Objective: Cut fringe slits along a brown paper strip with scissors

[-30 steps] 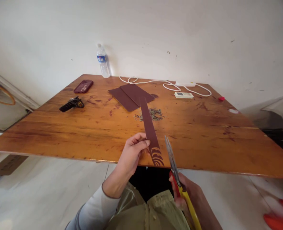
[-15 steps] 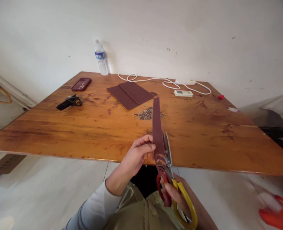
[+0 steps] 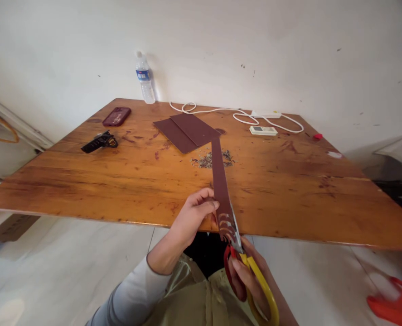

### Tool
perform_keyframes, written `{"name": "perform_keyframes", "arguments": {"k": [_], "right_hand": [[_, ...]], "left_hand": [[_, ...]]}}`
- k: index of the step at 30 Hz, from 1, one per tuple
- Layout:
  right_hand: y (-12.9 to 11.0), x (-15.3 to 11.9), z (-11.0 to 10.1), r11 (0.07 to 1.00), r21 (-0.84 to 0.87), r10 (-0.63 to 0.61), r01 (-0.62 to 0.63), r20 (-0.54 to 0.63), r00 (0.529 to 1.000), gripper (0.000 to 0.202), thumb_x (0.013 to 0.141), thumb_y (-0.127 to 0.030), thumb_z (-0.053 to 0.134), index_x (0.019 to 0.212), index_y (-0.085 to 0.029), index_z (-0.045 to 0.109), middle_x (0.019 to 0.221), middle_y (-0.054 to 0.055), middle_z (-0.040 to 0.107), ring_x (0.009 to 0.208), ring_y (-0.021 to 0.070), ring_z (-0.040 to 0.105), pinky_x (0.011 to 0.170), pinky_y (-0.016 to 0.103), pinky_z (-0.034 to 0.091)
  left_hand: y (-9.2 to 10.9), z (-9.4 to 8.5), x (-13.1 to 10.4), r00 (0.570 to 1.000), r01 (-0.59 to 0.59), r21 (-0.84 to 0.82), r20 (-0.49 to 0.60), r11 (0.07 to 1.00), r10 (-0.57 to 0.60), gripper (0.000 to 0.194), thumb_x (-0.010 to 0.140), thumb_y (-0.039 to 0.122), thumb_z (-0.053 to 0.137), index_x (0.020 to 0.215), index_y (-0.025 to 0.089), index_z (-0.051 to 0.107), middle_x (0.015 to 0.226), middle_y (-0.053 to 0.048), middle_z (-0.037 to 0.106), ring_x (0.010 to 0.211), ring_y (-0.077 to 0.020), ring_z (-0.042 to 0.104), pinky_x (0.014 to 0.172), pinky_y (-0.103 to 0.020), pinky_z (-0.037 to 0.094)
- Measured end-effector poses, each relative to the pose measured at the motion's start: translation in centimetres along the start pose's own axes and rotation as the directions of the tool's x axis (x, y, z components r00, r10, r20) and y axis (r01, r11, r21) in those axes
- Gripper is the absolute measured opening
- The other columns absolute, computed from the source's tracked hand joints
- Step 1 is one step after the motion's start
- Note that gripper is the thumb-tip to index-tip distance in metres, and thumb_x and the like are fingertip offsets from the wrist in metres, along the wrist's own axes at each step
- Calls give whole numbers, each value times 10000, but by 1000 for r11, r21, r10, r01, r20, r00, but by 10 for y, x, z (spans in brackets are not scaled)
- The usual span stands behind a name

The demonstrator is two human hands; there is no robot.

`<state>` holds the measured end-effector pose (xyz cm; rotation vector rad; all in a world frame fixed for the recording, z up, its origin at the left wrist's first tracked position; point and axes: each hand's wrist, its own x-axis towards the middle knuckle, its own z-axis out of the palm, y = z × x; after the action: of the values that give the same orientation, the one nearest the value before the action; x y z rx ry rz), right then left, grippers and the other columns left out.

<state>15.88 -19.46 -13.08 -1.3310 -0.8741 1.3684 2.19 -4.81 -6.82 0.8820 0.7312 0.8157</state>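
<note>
A long dark red strip (image 3: 220, 176) stands up from my left hand (image 3: 194, 216), pinched between thumb and fingers near its lower part. Curved cuts show at the strip's lower end. My right hand (image 3: 250, 271) is wrapped round the scissors (image 3: 262, 285), which have one red and one yellow handle. Their blades lie along the right edge of the strip, near the cuts. Behind the strip, a pile of small shreds (image 3: 205, 160) rests on the wooden table (image 3: 136, 190). Two dark red sheets (image 3: 194, 129) overlap farther back.
At the back stand a clear bottle (image 3: 146, 86) and a white power strip (image 3: 266, 114) with its cable. A phone (image 3: 117, 116) and black keys (image 3: 99, 141) lie left, a white remote (image 3: 263, 131) right. The table's front edge runs just beyond my lap.
The scissor blades have closed further against the strip. The strip's upper end has tilted a little to the left. Both hands keep their hold.
</note>
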Motion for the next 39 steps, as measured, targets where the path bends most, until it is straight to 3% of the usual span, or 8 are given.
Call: {"name": "perform_keyframes", "arguments": {"k": [2, 6, 13, 19, 30, 39], "right_hand": [[0, -2, -1, 1000, 30, 6, -6, -4, 1000, 502, 912, -601, 682, 1231, -217, 639, 510, -81, 473, 341, 101, 349, 366, 247, 310], [-2, -4, -6, 990, 143, -7, 8, -9, 1000, 505, 938, -639, 635, 1163, -187, 655, 593, -49, 537, 390, 83, 372, 400, 218, 312], [-7, -4, -8, 982, 185, -58, 48, 49, 997, 720, 800, -838, 623, 1137, -203, 672, 723, 10, 589, 464, 116, 408, 456, 262, 355], [-9, -4, -6, 989, 127, -92, 76, 120, 989, 655, 835, -810, 617, 1129, -224, 629, 673, -26, 537, 472, 112, 353, 457, 244, 323], [-3, -7, 1, 987, 143, -77, 75, 7, 997, 539, 886, -719, 647, 1086, -219, 653, 666, -42, 490, 422, 74, 300, 391, 209, 279], [-8, -9, 4, 985, 158, -72, 67, 27, 997, 506, 924, -708, 609, 1090, -231, 636, 637, -58, 490, 398, 65, 309, 395, 207, 274]], "left_hand": [[0, -2, 2, 999, -31, 27, -35, 999, 32, 174, 697, 279, 769, 691, 176, 629, 604, 23, 603, 509, -95, 514, 517, -227, 412], [0, -6, 5, 998, -55, 65, -40, 996, 57, 181, 698, 290, 780, 677, 174, 643, 595, 23, 593, 513, -100, 502, 511, -235, 406], [-2, -8, 4, 999, 5, 64, -32, 998, -3, 184, 707, 305, 799, 790, 148, 754, 658, -7, 658, 549, -99, 520, 563, -236, 404], [-2, -8, 2, 999, -5, 69, -42, 998, 8, 144, 725, 278, 778, 800, 155, 776, 703, -12, 680, 589, -99, 532, 594, -228, 412], [-5, -9, 1, 1000, -1, 96, -30, 995, 4, 169, 741, 310, 789, 811, 156, 780, 700, -23, 682, 597, -116, 556, 591, -237, 429], [-6, -7, 2, 999, 26, 60, -43, 998, -23, 167, 724, 289, 789, 823, 155, 786, 736, -33, 719, 645, -131, 613, 646, -248, 477]]}}
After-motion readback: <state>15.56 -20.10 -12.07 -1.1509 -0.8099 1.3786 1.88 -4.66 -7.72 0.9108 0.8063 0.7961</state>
